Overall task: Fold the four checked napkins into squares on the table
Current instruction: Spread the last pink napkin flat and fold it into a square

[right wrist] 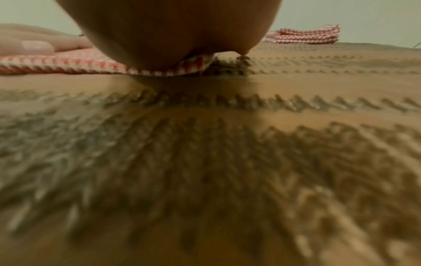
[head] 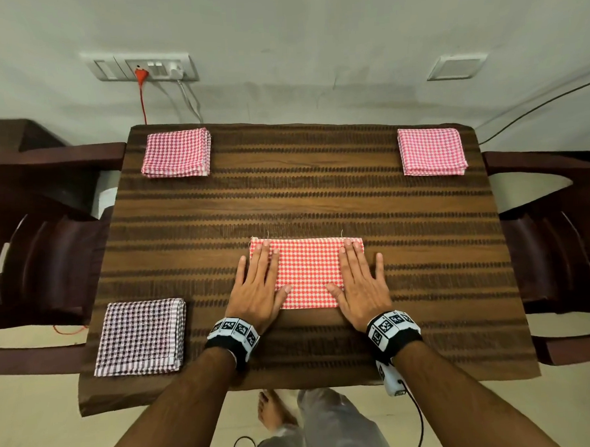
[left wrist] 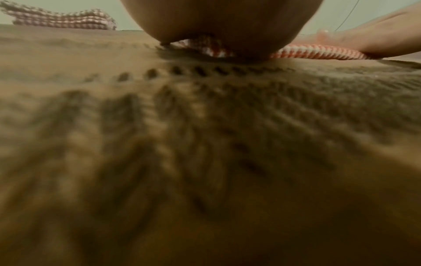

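Flat hands (head: 256, 287) (head: 361, 284) press woven red-checked rectangular napkin (head: 308, 270).

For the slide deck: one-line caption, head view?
Both hands press flat on an orange checked napkin; three folded napkins wait.

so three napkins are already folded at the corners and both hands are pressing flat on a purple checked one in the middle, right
Not quite: the napkin under the hands is red checked, not purple, as the head view shows. The purple checked napkin is one of the three already folded, at the near left corner; the two pink ones lie at the far corners. The left hand and right hand do press flat.
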The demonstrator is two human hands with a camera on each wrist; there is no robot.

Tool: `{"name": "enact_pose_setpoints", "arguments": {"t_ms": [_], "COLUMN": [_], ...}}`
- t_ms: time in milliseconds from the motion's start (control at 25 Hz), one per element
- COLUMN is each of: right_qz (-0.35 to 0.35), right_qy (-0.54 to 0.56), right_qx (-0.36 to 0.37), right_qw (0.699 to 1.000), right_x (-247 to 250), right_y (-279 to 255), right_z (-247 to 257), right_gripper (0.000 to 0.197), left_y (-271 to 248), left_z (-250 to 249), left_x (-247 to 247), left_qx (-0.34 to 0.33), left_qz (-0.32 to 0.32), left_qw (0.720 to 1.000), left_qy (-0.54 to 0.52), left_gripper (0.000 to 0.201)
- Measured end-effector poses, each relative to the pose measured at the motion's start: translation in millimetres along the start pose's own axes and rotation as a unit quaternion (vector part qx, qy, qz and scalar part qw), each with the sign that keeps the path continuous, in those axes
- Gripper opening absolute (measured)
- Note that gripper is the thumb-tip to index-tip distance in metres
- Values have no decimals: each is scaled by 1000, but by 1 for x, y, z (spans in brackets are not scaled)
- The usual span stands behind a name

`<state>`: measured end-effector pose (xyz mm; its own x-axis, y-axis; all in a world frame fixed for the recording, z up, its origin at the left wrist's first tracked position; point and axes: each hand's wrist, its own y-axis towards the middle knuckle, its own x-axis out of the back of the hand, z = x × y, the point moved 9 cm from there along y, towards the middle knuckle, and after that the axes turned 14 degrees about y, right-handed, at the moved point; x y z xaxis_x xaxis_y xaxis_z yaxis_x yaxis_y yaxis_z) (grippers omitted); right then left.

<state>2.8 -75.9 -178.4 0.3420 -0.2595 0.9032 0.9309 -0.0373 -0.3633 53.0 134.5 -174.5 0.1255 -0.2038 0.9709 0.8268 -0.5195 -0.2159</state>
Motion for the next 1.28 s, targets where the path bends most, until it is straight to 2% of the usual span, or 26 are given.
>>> {"name": "enact_pose_setpoints", "arguments": {"t_ms": [120,200,320,480,600,760,1080,1280], "right_qz": [-8,-22,-25,-10,12,29,29,18], "right_qy": [10,17,23,20,14,24,21,24], "right_qx": [-32,-45,0,46,46,43,37,41], "right_qw": [999,999,999,999,999,998,999,999], "right_x": [3,9,11,3,0,-2,-2,-2], "right_y": [-4,-9,-16,-15,-12,-11,-9,-9], "right_z": [-9,0,38,75,81,79,79,77], "right_gripper": [84,84,75,65,65,64,64,64], "left_y": [-6,-12,-20,-20,-19,-20,-20,-16], "left_z": [10,21,36,38,46,56,65,60], "left_x": [1,5,18,27,26,23,13,8], "left_qx": [33,101,211,239,281,343,373,360], "left_qz": [1,-2,-14,15,54,103,151,181], "left_qw": [999,993,972,965,946,905,868,861], "left_qy": [-24,-57,-99,-108,-152,-231,-291,-311], "left_gripper": [77,74,61,36,35,37,37,42]}}
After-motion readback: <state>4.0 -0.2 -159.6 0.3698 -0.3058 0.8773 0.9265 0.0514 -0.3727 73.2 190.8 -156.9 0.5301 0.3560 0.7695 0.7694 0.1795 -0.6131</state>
